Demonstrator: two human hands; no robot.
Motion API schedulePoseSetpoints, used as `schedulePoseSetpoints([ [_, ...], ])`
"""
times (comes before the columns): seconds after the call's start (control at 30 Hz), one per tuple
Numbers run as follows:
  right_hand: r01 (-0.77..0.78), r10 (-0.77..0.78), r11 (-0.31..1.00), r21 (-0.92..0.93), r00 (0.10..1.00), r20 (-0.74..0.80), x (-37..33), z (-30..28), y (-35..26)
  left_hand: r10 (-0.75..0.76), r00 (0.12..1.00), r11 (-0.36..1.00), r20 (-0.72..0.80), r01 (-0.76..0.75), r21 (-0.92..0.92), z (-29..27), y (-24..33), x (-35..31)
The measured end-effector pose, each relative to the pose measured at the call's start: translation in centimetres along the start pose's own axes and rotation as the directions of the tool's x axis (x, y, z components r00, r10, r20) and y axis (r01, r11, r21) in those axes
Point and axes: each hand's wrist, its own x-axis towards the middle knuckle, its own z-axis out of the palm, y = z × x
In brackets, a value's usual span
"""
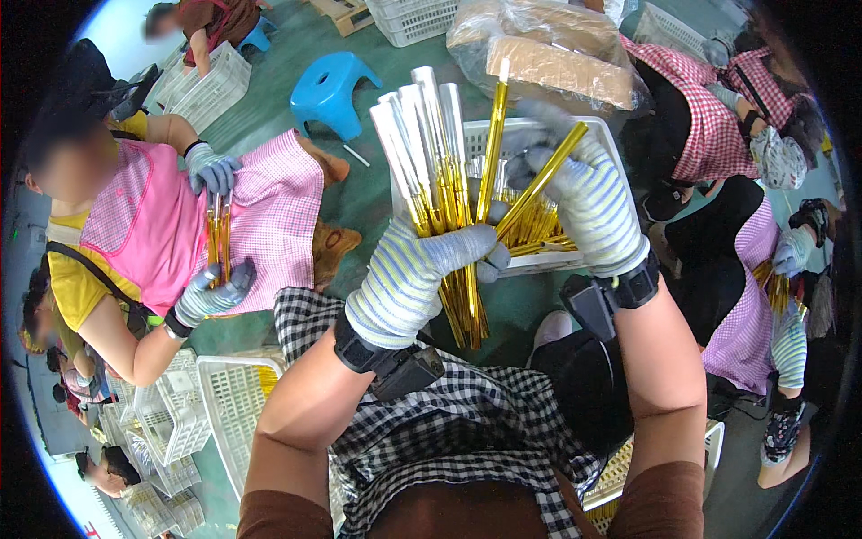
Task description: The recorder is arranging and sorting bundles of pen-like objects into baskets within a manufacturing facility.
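My left hand (409,269), in a striped knit glove with grey palm coating, is closed round a bundle of slim gold foil tubes (464,310). Wide silver ends (426,126) fan out above the fist, and the gold ends hang below it. One gold tube (492,148) with a pale tip stands upright beside the bundle, by my left thumb. My right hand (588,198), in a matching glove, is closed on a single slanted gold tube (543,178); its fingers are partly blurred. Behind both hands, a white crate (615,148) holds more gold tubes (539,225).
On the left, a seated person in a pink checked apron (148,220) holds several similar tubes (218,235). A blue stool (332,94) and a plastic-wrapped carton (561,72) stand beyond. Other workers sit at right. A white crate (229,422) stands near my left arm.
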Motion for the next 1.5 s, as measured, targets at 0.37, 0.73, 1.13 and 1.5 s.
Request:
schedulePoseSetpoints([
  [0.37, -0.135, 0.062, 0.974, 0.180, 0.929, 0.364, -0.6, 0.3, -0.6, -0.010, 1.000, 0.958, 0.007, 0.012, -0.287, -1.0, 0.2, 0.6],
  [0.73, -0.105, 0.109, 0.979, 0.174, 0.994, -0.011, -1.5, 1.1, -1.2, -0.036, 0.999, 0.973, -0.006, 0.034, -0.230, -1.0, 0.2, 0.3],
  [1.13, -0.053, 0.053, 0.916, 0.398, 0.999, 0.009, -1.5, 0.3, -1.3, 0.017, 1.000, 0.995, 0.011, -0.016, -0.096, -0.4, 0.9, -0.7],
  [1.5, -0.087, 0.086, 0.996, -0.025, 0.996, -0.039, -2.4, 1.5, -1.9, 0.022, 1.000, 1.000, 0.003, -0.022, 0.008, -0.4, 1.4, -0.7],
])
